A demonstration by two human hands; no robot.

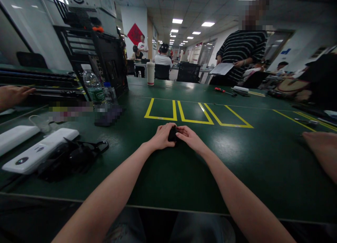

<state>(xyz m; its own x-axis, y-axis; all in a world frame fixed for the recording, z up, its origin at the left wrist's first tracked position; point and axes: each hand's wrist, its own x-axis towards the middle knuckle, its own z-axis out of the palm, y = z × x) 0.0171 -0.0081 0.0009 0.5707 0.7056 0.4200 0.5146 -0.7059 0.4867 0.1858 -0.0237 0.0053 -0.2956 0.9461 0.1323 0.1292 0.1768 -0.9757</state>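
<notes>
A small black block-like object stands on the green tabletop between my hands; its exact kind does not show. My left hand is closed round it from the left, thumb near the bottom and fingers over the top. From the right, my right hand holds its fingertips and thumb at the object's right side. Part of the object is hidden by the fingers. Just beyond my hands, yellow tape outlines several areas on the green table.
At left are white power banks, a black strap-like item, a water bottle and a computer case. A cup and screwdriver lie farther back. Other people's hands show at both edges.
</notes>
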